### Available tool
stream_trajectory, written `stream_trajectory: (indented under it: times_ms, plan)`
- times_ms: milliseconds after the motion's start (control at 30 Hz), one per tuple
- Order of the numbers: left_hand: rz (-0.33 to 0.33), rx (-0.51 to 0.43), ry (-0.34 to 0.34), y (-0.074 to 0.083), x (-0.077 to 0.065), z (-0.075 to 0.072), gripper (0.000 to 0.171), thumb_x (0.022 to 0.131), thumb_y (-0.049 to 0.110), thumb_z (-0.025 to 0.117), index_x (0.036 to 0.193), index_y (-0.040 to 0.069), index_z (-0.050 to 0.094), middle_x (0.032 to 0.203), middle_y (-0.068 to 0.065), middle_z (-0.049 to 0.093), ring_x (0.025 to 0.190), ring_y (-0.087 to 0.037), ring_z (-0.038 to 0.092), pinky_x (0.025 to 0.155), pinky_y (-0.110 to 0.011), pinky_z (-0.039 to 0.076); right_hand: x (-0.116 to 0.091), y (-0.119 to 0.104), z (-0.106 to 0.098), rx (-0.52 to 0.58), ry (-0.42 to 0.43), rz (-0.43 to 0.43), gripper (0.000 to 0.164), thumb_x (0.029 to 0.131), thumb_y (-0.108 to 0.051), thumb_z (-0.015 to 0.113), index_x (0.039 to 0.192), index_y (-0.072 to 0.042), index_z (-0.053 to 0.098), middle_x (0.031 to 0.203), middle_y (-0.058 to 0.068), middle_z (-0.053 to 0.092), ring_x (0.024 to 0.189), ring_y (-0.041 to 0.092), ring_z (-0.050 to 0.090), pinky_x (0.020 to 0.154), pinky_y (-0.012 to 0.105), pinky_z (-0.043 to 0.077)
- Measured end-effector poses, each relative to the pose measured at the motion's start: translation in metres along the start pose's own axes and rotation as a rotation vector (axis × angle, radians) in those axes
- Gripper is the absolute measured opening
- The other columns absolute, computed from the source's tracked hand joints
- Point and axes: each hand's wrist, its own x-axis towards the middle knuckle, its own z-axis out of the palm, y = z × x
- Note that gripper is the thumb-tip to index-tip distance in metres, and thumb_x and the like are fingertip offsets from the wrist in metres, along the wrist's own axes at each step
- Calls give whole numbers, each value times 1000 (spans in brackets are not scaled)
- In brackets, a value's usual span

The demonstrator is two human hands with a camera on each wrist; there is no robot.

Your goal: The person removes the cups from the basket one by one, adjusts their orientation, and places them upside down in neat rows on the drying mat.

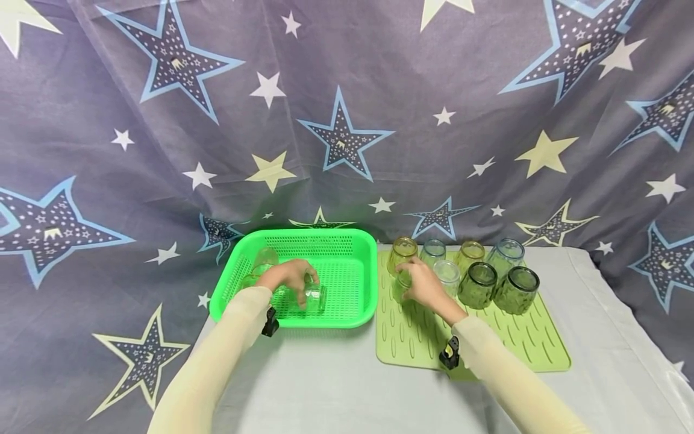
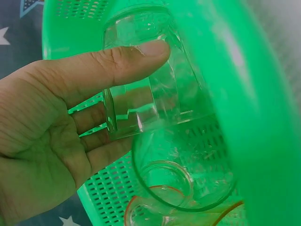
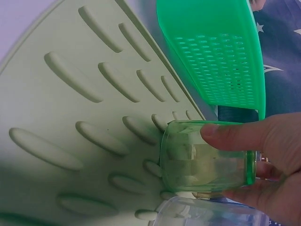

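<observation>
clear tumbler (image 2: 176, 96), left hand (image 2: 51, 127) gripping
within green basket (image 1: 373, 280); right hand (image 1: 423, 284) gripping inverted green tumbler (image 3: 202, 162) at drying mat (image 1: 400, 346)

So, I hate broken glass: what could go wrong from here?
The green glass in the right hand could knock the clear glass close beside it on the mat. The tumbler in the left hand might clink against the neighbouring glass in the basket.

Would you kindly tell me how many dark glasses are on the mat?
2: one dark glass is rightmost on the mat, the other dark glass just left of it. None seems hidden.
</observation>
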Motion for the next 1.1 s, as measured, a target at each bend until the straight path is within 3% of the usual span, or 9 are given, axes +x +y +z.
stream_trajectory:
  times_ms: [233,800,1100]
  plan:
    - [51,-71,33,3,-2,-7,67,64,6,96,126,11,70,133,-17,66,127,-35,61,104,-45,54,-1,1,0,2,-4,7,70,58,3,93,124,-3,70,129,23,62,114,45,64,97,56,55]
    - [114,-64,88,13,-7,-28,69,62,5,95,126,9,70,134,-19,67,126,-36,62,105,-47,53,-2,-2,-4,30,-14,18,67,59,5,92,123,-2,70,126,21,62,114,44,63,96,56,55]
    - [182,-169,194,15,-11,-37,73,64,7,94,132,7,67,136,-16,65,129,-37,58,109,-51,49,-3,-2,-3,32,-3,13,68,60,6,91,123,-2,70,125,22,62,112,44,64,94,55,56]
